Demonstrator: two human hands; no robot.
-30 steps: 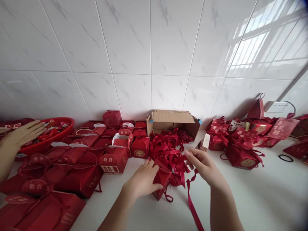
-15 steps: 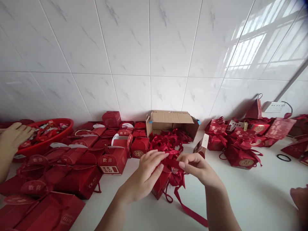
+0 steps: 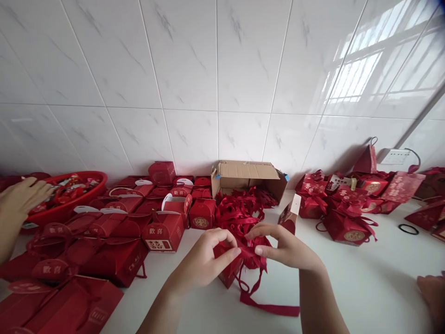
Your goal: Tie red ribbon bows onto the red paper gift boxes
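A red gift box [image 3: 227, 274] stands on the white table in front of me, partly hidden by my hands. Over its top, my left hand [image 3: 210, 255] pinches a dark red ribbon [image 3: 273, 310] between thumb and curled fingers. My right hand [image 3: 287, 246] faces it from the other side, its thumb and fingers closing on the same ribbon. The ribbon's loose tail trails down onto the table and off to the right. Just behind the box lies a tangled heap of red ribbons [image 3: 239, 208], spilling out of an open cardboard box [image 3: 248, 169].
Rows of red gift boxes [image 3: 163, 230] fill the left side. Another person's hand [image 3: 29, 195] is at a red basin [image 3: 102, 181] of wrapped sweets. Ribboned boxes [image 3: 349, 227] stand at right, near a black ring [image 3: 408, 228]. A hand [image 3: 431, 290] shows at the right edge.
My left hand has gone from fingers stretched over the box to a pinch, slightly lower. The ribbon's tail has shifted upward and now bends across the table.
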